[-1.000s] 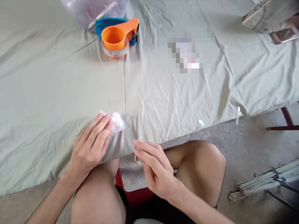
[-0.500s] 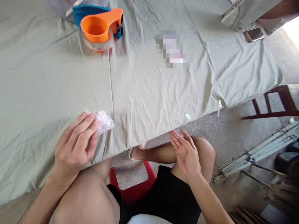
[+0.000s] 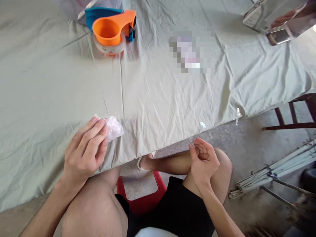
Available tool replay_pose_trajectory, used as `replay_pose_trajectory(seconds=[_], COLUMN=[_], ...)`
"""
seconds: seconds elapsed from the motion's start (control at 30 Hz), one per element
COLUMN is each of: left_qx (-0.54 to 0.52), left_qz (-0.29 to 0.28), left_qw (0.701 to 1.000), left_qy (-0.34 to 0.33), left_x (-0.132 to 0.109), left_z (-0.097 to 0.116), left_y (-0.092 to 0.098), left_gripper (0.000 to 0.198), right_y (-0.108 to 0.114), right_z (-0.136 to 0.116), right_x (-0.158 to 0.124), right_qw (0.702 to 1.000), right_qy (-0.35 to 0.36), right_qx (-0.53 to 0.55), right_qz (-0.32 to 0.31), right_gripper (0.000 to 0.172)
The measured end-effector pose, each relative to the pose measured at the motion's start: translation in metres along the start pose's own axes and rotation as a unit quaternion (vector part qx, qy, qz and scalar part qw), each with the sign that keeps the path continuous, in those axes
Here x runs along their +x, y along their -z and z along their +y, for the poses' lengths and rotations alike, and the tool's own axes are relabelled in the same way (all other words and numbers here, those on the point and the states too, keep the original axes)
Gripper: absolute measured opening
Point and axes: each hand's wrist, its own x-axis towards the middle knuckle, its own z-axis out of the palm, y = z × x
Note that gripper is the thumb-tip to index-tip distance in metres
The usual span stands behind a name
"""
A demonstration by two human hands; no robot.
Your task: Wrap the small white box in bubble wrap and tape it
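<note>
Curling its fingers in now, the right hand point(image 3: 203, 159) sits empty over the knee. The left hand point(image 3: 84, 153) still pinches the wrap point(image 3: 113, 127) on the cloth point(image 3: 49, 82), maybe bubble wrap.

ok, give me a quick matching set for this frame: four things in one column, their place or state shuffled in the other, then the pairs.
Things:
1. left hand
2. right hand
3. tape dispenser
4. red stool

Places or states:
A. on the floor between the person's legs
B. fingers on a small crumpled clear plastic wad near the cloth's front edge
C. far side of the grey-green cloth, orange and blue
D. empty, fingers curled, above the knee

Pairs: 1-B, 2-D, 3-C, 4-A
</note>
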Motion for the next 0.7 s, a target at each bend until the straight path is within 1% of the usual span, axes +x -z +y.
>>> replay_pose_trajectory(seconds=[0.07, 0.1, 0.17, 0.27, 0.37, 0.47, 0.53, 0.6, 0.7], left_qx=[0.001, 0.001, 0.0, -0.001, 0.0, 0.003, 0.004, 0.005, 0.004], left_qz=[0.0, 0.0, -0.003, -0.008, -0.009, -0.007, -0.007, -0.006, -0.003], left_qw=[1.0, 1.0, 1.0, 1.0, 1.0, 1.0, 1.0, 1.0, 1.0], left_qy=[-0.001, -0.001, 0.002, 0.008, 0.01, 0.008, 0.009, 0.008, 0.004], left_x=[0.001, 0.001, 0.002, 0.002, 0.002, 0.002, 0.002, 0.001, 0.001], left_z=[0.0, 0.001, 0.001, 0.002, 0.002, 0.002, 0.002, 0.002, 0.002], left_y=[0.0, 0.001, 0.001, 0.001, 0.001, 0.001, 0.001, 0.001, 0.001], left_gripper=[0.06, 0.057, 0.054, 0.054, 0.054, 0.053, 0.054, 0.054, 0.054], right_y=[-0.002, -0.002, -0.002, 0.003, 0.012, 0.019, 0.022, 0.021, 0.018], right_z=[0.008, 0.012, 0.02, 0.027, 0.029, 0.028, 0.027, 0.027, 0.026], right_x=[0.002, 0.004, 0.009, 0.017, 0.026, 0.034, 0.037, 0.038, 0.035], right_qw=[0.997, 0.993, 0.985, 0.978, 0.971, 0.966, 0.965, 0.97, 0.982], right_qy=[0.061, 0.091, 0.136, 0.164, 0.191, 0.211, 0.212, 0.203, 0.172], right_qx=[-0.053, -0.076, -0.103, -0.122, -0.142, -0.152, -0.155, -0.136, -0.073], right_qz=[0.017, 0.023, 0.032, 0.035, 0.024, 0.003, -0.007, 0.003, 0.038], right_gripper=[0.02, 0.018, 0.023, 0.033, 0.034, 0.031, 0.029, 0.033, 0.042])
